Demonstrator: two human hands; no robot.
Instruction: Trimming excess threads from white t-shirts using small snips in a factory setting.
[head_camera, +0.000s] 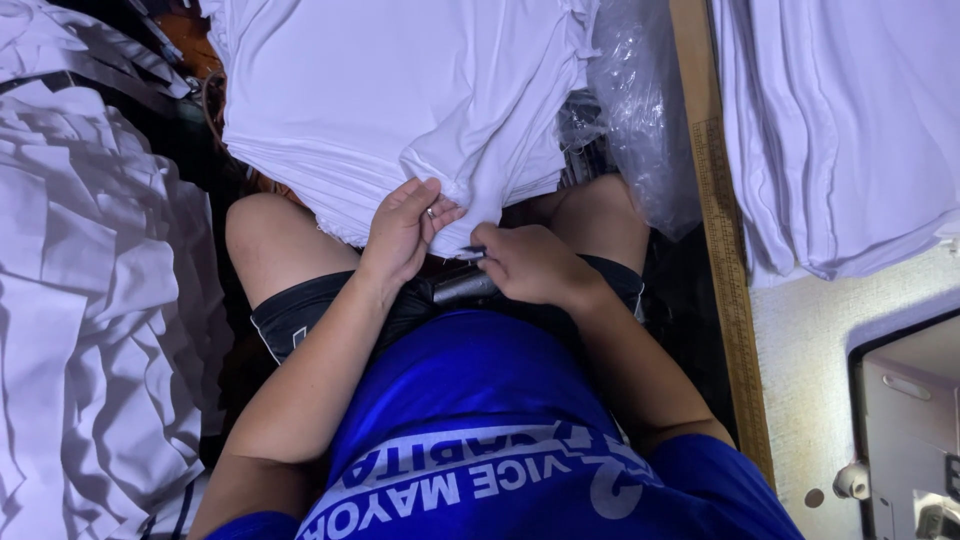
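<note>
blue shirt (470, 400) lies below white cloth (400, 100). left hand (405, 230) pinches cloth's lower edge, fingers closed. right hand (535, 265), just beside, grips small dark tool (474, 253) touching that edge. wooden ruler (722, 230) lies right of cloth.

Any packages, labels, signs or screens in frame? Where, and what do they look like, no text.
Clear plastic bag: top centre-right, crumpled, glossy, between the white garment stack and the wooden ruler.
Wooden ruler: long tan strip with printed scale marks, running down the table's left edge.
Printed lettering on the blue shirt: white band across the person's front, bottom centre.
No screens or signs visible.
</note>
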